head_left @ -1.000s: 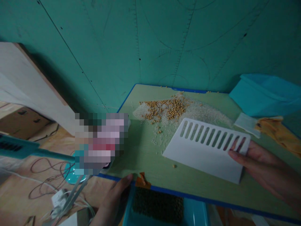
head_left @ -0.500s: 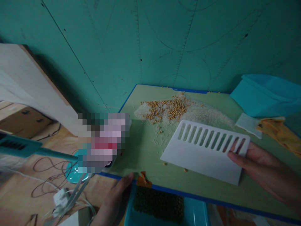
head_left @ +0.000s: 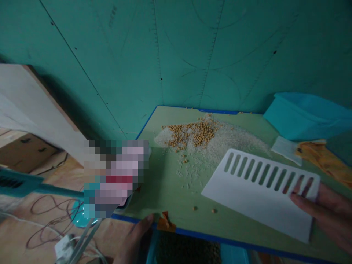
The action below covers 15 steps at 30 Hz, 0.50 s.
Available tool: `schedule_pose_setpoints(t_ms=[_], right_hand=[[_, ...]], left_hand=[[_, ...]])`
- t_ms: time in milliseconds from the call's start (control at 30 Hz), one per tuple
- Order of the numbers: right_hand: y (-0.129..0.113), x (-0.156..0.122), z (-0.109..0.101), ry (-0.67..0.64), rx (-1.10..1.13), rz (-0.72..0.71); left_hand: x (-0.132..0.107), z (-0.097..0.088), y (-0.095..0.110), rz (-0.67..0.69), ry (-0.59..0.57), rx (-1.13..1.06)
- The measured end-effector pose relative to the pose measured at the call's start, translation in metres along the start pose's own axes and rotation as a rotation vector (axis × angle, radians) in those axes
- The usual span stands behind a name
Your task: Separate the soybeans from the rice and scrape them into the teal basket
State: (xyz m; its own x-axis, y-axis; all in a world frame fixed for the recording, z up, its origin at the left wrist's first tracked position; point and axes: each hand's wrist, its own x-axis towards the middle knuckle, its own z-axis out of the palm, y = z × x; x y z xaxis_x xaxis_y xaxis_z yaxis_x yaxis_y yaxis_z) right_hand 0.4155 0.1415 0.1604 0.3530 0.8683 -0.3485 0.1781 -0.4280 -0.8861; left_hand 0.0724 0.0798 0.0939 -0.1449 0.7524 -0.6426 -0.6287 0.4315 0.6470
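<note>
My right hand (head_left: 327,209) grips a white plastic scraper (head_left: 255,201) with a row of slots by its right end, thumb on the near face. The scraper is tilted just above or on the light green tabletop (head_left: 154,176); contact is unclear. Beyond it lie white rice-like grains (head_left: 236,141) with yellow soybeans (head_left: 203,132) mixed in at the left. A few stray beans lie near the front edge. My left hand (head_left: 134,238) is at the table's front edge, thumb up beside orange tape (head_left: 166,222); its other fingers are hidden.
Under the front edge sits a blue bin (head_left: 233,253) with dark green contents. A teal bin (head_left: 297,121), a white packet (head_left: 287,150) and an orange cloth (head_left: 327,159) are at the right. At left stand a lamp (head_left: 22,183), a blurred-out phone-like object (head_left: 121,179) and cables.
My right hand has moved right and toward me with the scraper, away from the grains. My left hand keeps its place at the table edge. The whole view has shifted slightly.
</note>
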Motion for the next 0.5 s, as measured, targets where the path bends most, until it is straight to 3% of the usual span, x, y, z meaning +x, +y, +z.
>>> schedule_pose_setpoints(t_ms=[233,400,500], right_hand=[[0.005,-0.02,0.007,0.067,0.019,0.025],[0.006,-0.033,0.024,-0.089,-0.002,-0.02],[0.009,-0.037,0.022,-0.175,-0.056,-0.029]], left_hand=[[-0.005,0.0,0.002,-0.124,-0.008,-0.001],[-0.003,-0.001,0.001,-0.186,0.026,-0.023],[0.003,-0.001,-0.003,-0.11,0.035,-0.052]])
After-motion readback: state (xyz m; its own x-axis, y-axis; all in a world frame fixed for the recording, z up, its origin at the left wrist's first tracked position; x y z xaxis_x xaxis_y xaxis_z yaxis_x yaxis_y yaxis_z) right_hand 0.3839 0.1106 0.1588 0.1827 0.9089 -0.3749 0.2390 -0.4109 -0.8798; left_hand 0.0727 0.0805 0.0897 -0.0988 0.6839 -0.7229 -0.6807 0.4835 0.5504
